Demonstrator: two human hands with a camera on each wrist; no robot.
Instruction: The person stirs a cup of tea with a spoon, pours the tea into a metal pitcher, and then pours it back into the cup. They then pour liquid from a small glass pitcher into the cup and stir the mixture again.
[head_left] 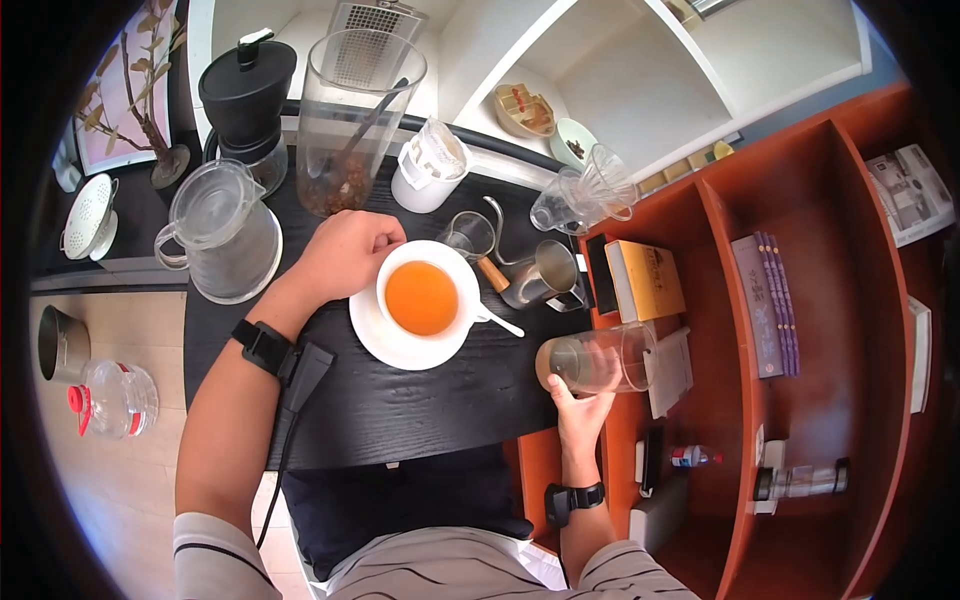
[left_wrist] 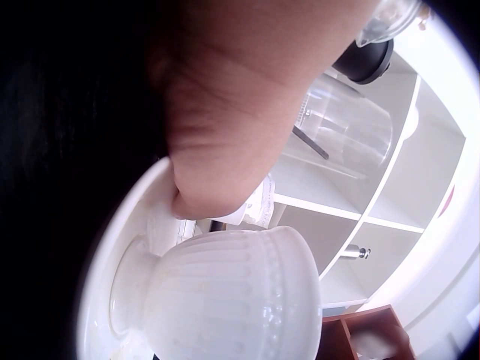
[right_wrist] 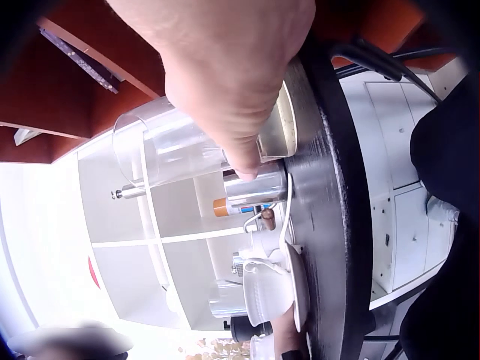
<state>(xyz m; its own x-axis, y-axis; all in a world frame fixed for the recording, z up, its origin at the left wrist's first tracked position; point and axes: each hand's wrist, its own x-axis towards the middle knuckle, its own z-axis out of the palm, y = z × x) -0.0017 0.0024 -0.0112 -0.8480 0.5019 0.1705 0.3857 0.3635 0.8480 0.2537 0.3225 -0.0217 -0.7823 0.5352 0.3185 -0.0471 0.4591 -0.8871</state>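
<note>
My left hand (head_left: pixel 345 250) is at the far left edge of a white saucer (head_left: pixel 375 340), its fingers curled at the rim. On the saucer stands a white ribbed cup (left_wrist: pixel 232 300) of orange-brown liquid (head_left: pixel 420 298). A white spoon (head_left: pixel 503 322) sticks out to the right beside the cup. At the table's right edge my right hand (head_left: pixel 583 410) grips a tall clear drinking glass (head_left: pixel 635 350) near its base, thumb on the near side. A little pale liquid (right_wrist: pixel 283 127) shows low in the glass. The left fingertips are partly hidden.
Behind the cup are a small glass pitcher (head_left: pixel 468 235), a metal jug (head_left: pixel 545 275), a white mug with a drip bag (head_left: pixel 430 170) and a tall glass cylinder (head_left: pixel 340 120). A glass jug (head_left: pixel 225 240) and black grinder (head_left: pixel 245 90) stand left. A red-brown shelf (head_left: pixel 800 200) borders the right side.
</note>
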